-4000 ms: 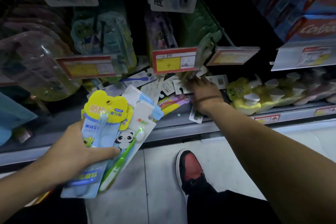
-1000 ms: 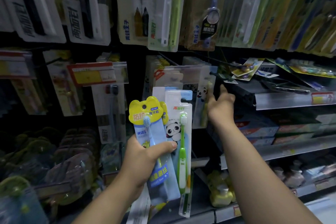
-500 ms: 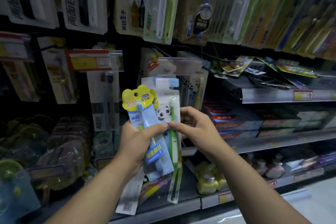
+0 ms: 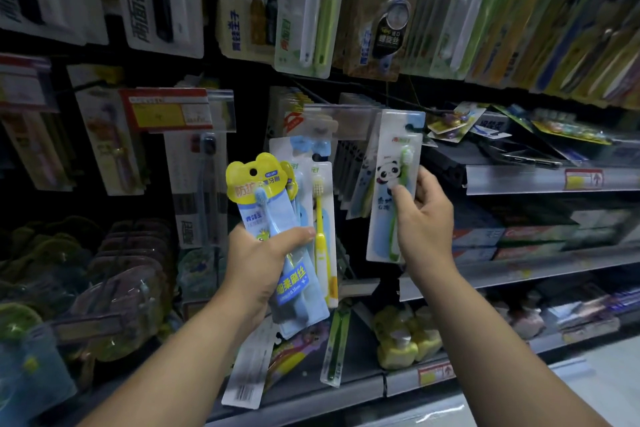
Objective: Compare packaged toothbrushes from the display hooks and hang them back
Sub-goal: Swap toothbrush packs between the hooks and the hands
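**Toothbrush packs: the panda one is heading for its hook**

Nearest, at 7 o'clock, the left hand (image 4: 263,253) is gripping the yellow-topped pack (image 4: 258,184) with its blue brush, thumb curled across the front. Further cards seem to be fanning out behind it, though I cannot tell how many.

At 3 o'clock from it, the right hand (image 4: 427,218) is pinching the panda pack (image 4: 389,184) by its lower half, thumb on the front and fingers behind. It is holding the pack upright and raised toward 12 o'clock.

The card's top edge is sitting just beside a dark hook rod (image 4: 437,111), at the front of the row of matching panda packs (image 4: 362,180). It is too dim to tell whether the hang hole is on the rod.

The step in hand is looking like rehanging rather than comparing. The next move is calling for the hole to be lined up with the rod tip and the card slid along it. It should do so without catching the clear price strip (image 4: 341,121) hanging at 9 o'clock from it.

Farther off, at 3 o'clock, toothpaste boxes (image 4: 526,236) are lining a shelf.
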Demonstrator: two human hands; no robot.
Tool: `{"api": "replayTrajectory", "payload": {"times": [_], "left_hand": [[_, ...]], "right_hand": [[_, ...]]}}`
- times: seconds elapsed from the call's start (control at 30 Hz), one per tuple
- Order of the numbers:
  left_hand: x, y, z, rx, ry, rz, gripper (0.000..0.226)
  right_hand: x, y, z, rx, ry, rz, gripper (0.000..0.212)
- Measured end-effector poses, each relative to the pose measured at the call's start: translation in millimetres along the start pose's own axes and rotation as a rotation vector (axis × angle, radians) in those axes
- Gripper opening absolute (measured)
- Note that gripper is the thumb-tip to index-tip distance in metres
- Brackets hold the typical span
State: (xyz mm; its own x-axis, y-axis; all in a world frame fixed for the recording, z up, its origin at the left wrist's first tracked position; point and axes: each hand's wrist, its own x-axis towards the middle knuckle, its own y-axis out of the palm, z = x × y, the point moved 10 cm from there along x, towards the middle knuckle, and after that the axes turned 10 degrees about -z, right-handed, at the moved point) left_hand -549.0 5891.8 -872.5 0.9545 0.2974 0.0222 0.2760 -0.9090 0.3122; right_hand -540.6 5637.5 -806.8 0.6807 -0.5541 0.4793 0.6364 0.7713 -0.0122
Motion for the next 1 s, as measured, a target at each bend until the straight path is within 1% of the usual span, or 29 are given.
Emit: {"api": "replayTrajectory", "payload": {"times": [0.07,0.13,0.2,0.3,0.4,0.5,0.57,0.67,0.83,1.0], "left_hand": [[-2,2,1,0.002,-0.002,0.018,0.025],[-4,3,1,0.009,0.004,0.033,0.025],[-5,3,0,0.017,0.014,0.052,0.026],[-7,2,-3,0.007,0.013,0.069,0.027],[-8,-2,-8,-0.007,0.014,0.072,0.027],[-7,-5,-12,-0.005,0.026,0.066,0.026],[-7,-6,-13,-0.005,0.028,0.065,0.025],[-9,-4,-12,-0.014,0.018,0.075,0.025],[-11,-3,-9,-0.01,0.007,0.087,0.027],[-8,-8,-9,0.001,0.014,0.071,0.026]], "right_hand": [[5,2,-1,-0.005,0.011,-0.025,0.038],[6,6,-1,-0.011,0.024,-0.056,0.043],[2,4,0,0.014,0.023,-0.123,0.046],[-7,-3,6,0.041,-0.022,-0.229,0.042],[-11,-4,4,0.022,-0.043,-0.255,0.038],[-10,-12,-6,0.008,-0.001,-0.295,0.034],[-6,-13,-15,-0.017,0.046,-0.284,0.039],[1,-8,-14,-0.049,0.078,-0.212,0.049],[11,-5,-10,-0.042,0.031,-0.188,0.05],[7,-1,-15,-0.037,0.045,-0.222,0.044]]}}
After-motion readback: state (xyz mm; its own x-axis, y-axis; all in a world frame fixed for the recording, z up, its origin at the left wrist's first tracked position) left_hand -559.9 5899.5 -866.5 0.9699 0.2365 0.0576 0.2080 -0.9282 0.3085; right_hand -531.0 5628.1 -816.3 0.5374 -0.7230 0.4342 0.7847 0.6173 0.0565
